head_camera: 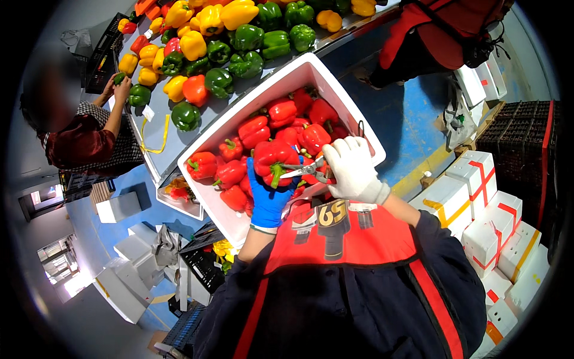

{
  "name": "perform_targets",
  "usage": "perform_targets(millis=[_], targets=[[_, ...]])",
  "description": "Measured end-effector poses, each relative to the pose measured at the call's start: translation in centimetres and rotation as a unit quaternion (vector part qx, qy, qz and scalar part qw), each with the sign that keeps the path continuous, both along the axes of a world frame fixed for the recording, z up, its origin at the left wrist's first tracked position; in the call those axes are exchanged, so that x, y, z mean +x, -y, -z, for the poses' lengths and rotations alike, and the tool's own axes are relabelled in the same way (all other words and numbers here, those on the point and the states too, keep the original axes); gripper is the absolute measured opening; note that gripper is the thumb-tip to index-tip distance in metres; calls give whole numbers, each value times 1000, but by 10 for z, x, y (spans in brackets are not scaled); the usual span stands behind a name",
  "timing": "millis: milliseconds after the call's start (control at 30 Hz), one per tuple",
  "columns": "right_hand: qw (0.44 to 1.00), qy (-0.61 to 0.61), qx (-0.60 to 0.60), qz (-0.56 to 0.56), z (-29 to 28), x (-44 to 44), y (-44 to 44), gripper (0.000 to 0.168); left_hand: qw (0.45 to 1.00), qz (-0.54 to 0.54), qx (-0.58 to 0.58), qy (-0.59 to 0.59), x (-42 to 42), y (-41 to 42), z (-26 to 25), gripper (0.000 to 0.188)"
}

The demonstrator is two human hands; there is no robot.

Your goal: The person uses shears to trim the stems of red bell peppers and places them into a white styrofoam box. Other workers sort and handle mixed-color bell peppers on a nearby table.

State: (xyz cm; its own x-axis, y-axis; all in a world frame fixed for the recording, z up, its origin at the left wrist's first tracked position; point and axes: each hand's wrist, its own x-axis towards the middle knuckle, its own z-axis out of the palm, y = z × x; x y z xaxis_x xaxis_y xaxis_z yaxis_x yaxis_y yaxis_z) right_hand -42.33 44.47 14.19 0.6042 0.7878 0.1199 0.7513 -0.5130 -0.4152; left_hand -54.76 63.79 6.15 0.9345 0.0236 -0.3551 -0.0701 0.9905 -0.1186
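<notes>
My left hand (269, 202), in a blue glove, holds a red bell pepper (274, 158) with its green stem turned towards me. A white knitted glove covers my right hand (354, 170), which grips a pair of hand shears (311, 170). Their blades lie at the pepper's stem; whether they touch it I cannot tell. Both hands are over the near side of a white foam box (204, 220) with many red bell peppers (254, 131) inside. Orange-red bits show behind the shears, partly hidden by my right hand.
Beyond the box, a table (154, 166) bears green, yellow and red peppers (193, 45). A co-worker (85, 134) handles a green pepper at left; another person (439, 40) stands at upper right. Taped foam boxes (493, 233) and black crates (515, 152) are stacked at right. More boxes (121, 287) lie at lower left.
</notes>
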Motion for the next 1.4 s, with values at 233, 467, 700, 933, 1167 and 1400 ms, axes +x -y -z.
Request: perform_targets(millis=[233,467,700,933,1167,1400], targets=[[983,-145,98,47,-13,-6,15,49,986,-2,49,157,3,-19,2,98],[818,-521,236,58,-18,-1,-10,55,973,5,215,87,4,-16,7,111],[821,-522,222,62,-28,0,-32,48,909,15,416,14,9,-8,-13,99],[797,-572,192,35,-6,10,-29,54,979,7,198,54,7,-12,-6,101],[792,-581,180,54,-8,8,-29,43,989,0,53,136,2,-5,-1,90],[753,-600,261,74,-1,0,-29,33,994,-8,-3,109,2,2,6,85]])
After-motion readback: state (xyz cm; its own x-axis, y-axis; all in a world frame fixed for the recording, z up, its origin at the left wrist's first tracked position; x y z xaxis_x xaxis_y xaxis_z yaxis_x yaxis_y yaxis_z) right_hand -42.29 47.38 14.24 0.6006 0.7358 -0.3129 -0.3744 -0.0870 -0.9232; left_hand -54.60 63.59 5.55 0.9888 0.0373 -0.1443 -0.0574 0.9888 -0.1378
